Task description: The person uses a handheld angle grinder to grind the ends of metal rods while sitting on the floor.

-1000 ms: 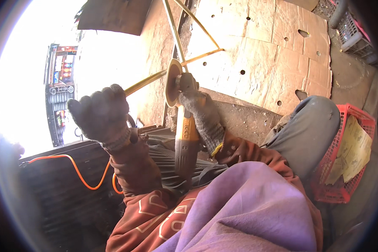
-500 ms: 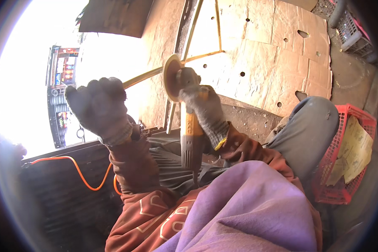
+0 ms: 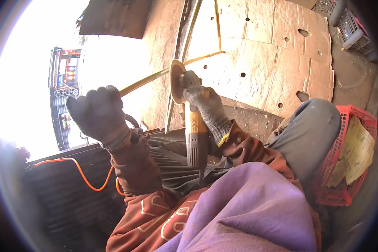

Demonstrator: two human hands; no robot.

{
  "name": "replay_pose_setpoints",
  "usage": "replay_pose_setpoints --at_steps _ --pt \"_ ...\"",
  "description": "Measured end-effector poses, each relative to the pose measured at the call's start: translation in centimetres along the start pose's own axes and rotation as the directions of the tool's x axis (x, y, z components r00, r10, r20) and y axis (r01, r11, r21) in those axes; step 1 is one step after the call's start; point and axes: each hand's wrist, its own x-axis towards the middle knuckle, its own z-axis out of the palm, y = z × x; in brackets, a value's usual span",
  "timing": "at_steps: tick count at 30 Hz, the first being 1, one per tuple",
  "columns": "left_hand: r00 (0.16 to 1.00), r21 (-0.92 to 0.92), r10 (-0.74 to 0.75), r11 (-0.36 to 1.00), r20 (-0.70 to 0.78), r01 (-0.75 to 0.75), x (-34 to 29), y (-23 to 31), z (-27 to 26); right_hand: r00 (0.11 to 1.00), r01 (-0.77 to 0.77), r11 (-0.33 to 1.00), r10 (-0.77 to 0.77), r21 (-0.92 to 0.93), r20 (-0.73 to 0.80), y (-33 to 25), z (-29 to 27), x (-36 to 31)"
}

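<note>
My right hand (image 3: 206, 104), in a grey knit glove, wraps round the head end of a yellow and grey angle grinder (image 3: 196, 140). The grinder's body hangs down toward my lap, its round disc (image 3: 177, 82) upright and facing left. A thin gold-coloured metal bar (image 3: 145, 82) runs from my left hand up to the disc and appears again beyond it. My left hand (image 3: 97, 113), also gloved, is closed around the bar's near end. Whether the disc touches the bar, I cannot tell. Farther off, the bar meets other thin bars (image 3: 219, 29) in an angled frame.
Flattened cardboard (image 3: 277, 54) with holes covers the ground ahead. A red plastic crate (image 3: 321, 185) with yellowish paper (image 3: 355, 147) stands right of my bent knee (image 3: 313, 122). An orange cord (image 3: 82, 174) loops at the left. A grey crate (image 3: 355, 35) sits far right.
The grinder and my right hand have shifted slightly right and down. My left hand has dropped a little, still gripping the bar.
</note>
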Motion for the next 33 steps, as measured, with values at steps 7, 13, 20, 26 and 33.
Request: replay_pose_setpoints --at_steps 7,13,20,26,33 --pt "0.998 -0.125 0.044 0.991 0.043 -0.038 -0.6 -0.4 -0.2 0.989 0.141 0.982 -0.144 0.127 0.018 0.3 3.2 -2.2" --pt "0.978 -0.923 -0.195 0.358 0.074 0.141 -1.4 -2.2 1.8 0.983 -0.145 0.986 0.154 -0.087 0.105 -1.2 -0.1 -0.4" --pt "0.919 -0.885 -0.246 -0.429 0.308 0.182 -1.4 -2.9 1.9 0.997 0.048 0.996 -0.042 -0.078 0.069 -0.7 3.0 -2.2" --pt "0.909 -0.841 -0.225 -0.503 0.351 0.2 -2.3 -3.2 1.8 0.996 -0.09 0.987 0.086 -0.133 -0.035 -1.9 1.8 -0.9" --pt "0.905 -0.802 -0.212 -0.565 0.369 0.194 -2.5 -3.4 1.7 0.99 0.022 0.997 -0.011 -0.075 0.141 -1.1 2.5 -2.2"
